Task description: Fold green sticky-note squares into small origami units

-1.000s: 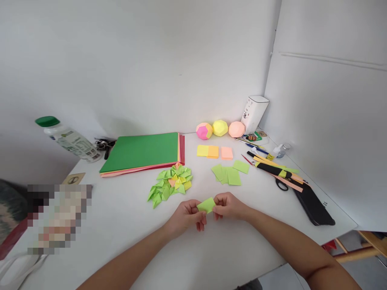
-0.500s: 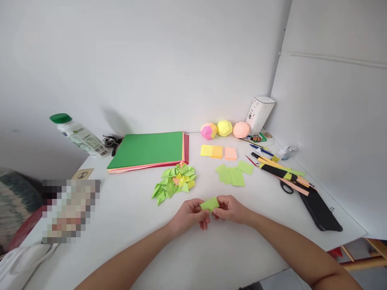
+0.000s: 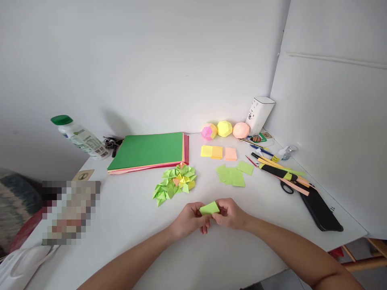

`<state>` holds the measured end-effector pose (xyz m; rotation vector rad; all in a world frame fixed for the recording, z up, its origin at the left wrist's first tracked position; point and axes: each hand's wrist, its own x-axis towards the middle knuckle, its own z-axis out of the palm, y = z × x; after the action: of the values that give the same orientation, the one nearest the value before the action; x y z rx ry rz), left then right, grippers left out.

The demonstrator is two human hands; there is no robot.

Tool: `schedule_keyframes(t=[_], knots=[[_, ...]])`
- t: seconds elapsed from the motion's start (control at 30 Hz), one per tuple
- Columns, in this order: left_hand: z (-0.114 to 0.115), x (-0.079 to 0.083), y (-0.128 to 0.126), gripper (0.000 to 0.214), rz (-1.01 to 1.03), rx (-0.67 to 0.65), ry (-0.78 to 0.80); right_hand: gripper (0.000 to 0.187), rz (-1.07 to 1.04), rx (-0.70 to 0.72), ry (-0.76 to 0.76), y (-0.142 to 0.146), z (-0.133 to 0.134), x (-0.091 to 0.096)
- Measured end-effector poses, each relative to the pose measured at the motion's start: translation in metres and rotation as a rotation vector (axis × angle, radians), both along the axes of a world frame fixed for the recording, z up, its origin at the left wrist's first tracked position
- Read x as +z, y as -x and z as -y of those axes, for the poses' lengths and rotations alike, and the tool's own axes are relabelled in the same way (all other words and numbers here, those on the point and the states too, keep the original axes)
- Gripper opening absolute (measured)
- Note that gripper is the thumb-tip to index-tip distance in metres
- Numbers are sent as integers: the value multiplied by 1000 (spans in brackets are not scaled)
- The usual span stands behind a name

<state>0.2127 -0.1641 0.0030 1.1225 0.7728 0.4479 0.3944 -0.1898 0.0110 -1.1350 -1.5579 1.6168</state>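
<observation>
Green is the colour of the small folded paper (image 3: pixel 209 208) pinched between both hands, just above the near middle of the white table (image 3: pixel 127 209); the left hand (image 3: pixel 189 219) has thumb and fingers closed on its left end, and the right hand (image 3: pixel 231 213) is closed on its right end, so the piece is gripped from both sides and lifted clear of the surface. Its top face is flat and slightly tilted; the crease underneath is hidden by the fingers.

Judging from the layout, the folding is well along but not finished; a heap of folded pieces (image 3: pixel 174 183), mostly green with a few yellow and orange ones, lies just beyond the hands to the left, and a handful of flat green squares (image 3: pixel 232 174) lies unfolded to the right of the heap. Farther back sit three small note pads (image 3: pixel 218 152) in yellow, orange and pink, and a stack of coloured sheets (image 3: pixel 148 150) with a green one on top. Three paper balls (image 3: pixel 224 129) stand in a row by the far wall. At the right edge lie paper strips, scissors (image 3: pixel 286 186) and a black case (image 3: pixel 322 209); at the far left a bottle (image 3: pixel 80 137) with a green cap.
</observation>
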Motion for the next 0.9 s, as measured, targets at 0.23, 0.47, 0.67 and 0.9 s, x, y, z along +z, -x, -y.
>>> schedule_keyframes(t=[0.23,0.47,0.67,0.9], knots=[[2,-1,-1,13,-26,9,-5,6,87,-19,-83,3,3,-4],[1,2,-1,20,-20,33,25,5,91,-92,16,-9,-6,-3],[-3,1,0,26,-12,58,56,11,-20,-59,108,-14,-11,2],[-5,6,1,31,12,-29,20,28,36,-16,54,-12,-7,-3]])
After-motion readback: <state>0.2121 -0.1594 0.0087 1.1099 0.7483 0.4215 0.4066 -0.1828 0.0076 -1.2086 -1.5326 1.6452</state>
